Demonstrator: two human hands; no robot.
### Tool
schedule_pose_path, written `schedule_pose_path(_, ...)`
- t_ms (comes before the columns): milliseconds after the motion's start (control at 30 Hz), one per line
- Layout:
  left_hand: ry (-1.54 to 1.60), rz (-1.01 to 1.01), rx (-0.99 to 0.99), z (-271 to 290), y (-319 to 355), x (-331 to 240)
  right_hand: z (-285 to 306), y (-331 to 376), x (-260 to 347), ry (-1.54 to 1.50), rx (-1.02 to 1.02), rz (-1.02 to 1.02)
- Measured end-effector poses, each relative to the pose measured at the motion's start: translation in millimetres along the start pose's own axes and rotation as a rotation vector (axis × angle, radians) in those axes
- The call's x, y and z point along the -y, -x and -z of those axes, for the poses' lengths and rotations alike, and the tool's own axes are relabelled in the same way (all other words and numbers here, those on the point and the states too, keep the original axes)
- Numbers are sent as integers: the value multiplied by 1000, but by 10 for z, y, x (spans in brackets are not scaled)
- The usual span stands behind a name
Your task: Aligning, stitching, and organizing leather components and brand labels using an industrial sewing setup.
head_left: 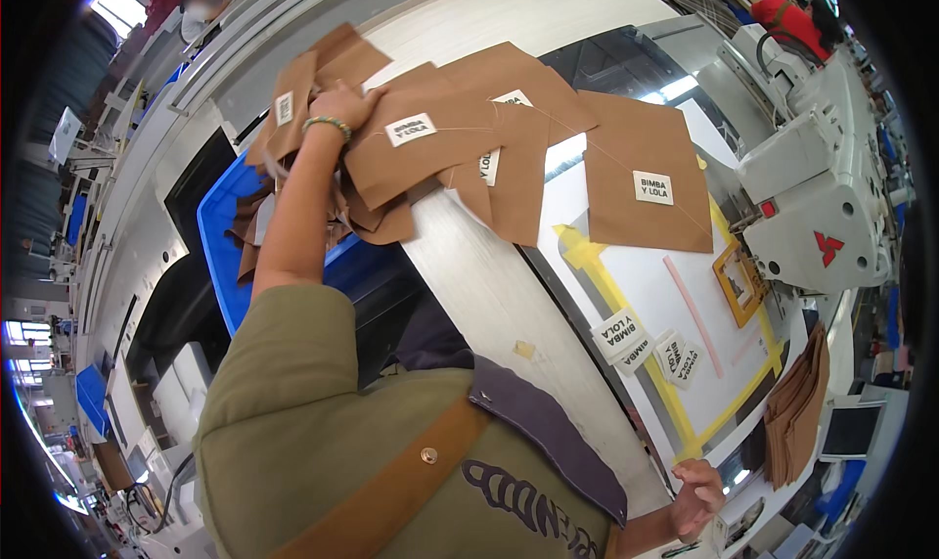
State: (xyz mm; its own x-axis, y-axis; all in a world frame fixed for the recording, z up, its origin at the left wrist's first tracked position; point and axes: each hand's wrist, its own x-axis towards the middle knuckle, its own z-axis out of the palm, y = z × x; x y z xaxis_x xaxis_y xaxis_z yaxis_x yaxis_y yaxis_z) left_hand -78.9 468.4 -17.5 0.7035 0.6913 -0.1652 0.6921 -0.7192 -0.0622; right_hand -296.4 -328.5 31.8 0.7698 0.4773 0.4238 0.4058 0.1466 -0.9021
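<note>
My left hand point(342, 109), with a beaded bracelet at the wrist, reaches far left and grips a folded brown fabric panel point(284, 129) bearing a white label; part of its fingers is hidden. Beside it several brown panels point(421, 153) with white labels overlap across the table, thin threads trailing between them. Another labelled brown panel point(646, 217) lies flat at the right, partly over a white template sheet point(675, 295) edged with yellow tape. My right hand point(696, 498) is at the lower right near the table's front edge, fingers loosely bent and apart, holding nothing.
Loose white labels point(650, 349) lie on the template. A sewing machine head point(812, 197) stands at the right, beside a small yellow frame point(738, 283). A stack of brown panels point(794, 407) sits right. A blue bin point(220, 236) with brown pieces is below my left arm.
</note>
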Motion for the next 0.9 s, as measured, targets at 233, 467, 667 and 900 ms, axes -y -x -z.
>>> schedule_pose_path(233,-51,115,155,-610,-210,1621,-58,28,-17,-17,-16,5)
schedule_pose_path(467,306,-443,-762,-73,1298,-101,-78,-95,-120,-63,60,11)
schedule_pose_path(667,260,-776,-609,-450,1585,-1174,-78,-155,-155,-130,69,9)
schedule_pose_path(900,407,-910,-322,-346,200,-718,-97,-172,-158,-184,121,-27)
